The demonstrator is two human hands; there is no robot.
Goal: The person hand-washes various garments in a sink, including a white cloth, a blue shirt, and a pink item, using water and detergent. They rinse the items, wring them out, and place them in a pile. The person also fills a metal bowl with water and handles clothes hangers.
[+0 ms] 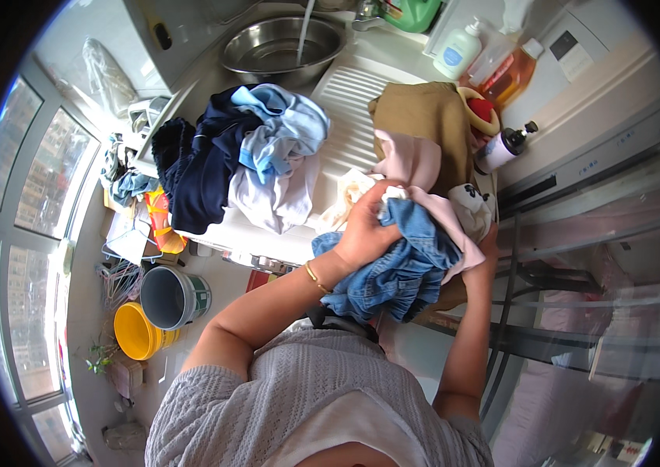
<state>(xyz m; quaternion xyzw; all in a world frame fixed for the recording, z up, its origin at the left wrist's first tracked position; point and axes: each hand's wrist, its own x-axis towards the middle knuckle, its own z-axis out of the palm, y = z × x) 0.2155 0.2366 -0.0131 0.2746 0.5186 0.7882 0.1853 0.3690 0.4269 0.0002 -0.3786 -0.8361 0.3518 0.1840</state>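
Note:
My left hand [368, 227] grips the upper edge of a bunched blue denim garment [388, 274] and some white cloth beside it. At the right side of the same bundle, my right hand [486, 251] is against a pale pink cloth [452, 233] and a white cloth with dark marks [470, 213]; its fingers are mostly hidden. Behind the bundle, a brown garment [423, 117] lies over the ribbed washboard [353, 99]. Left on the counter is a pile of a navy garment [213, 169], a light blue garment [283, 128] and a white garment [277, 195].
Water runs into a steel basin [283, 49] at the back. Soap bottles [458, 49] and an orange bottle [514, 73] stand back right, with a pump bottle [502, 149] nearer. Grey [175, 298] and yellow [137, 331] buckets stand on the floor at left, near hangers [120, 283].

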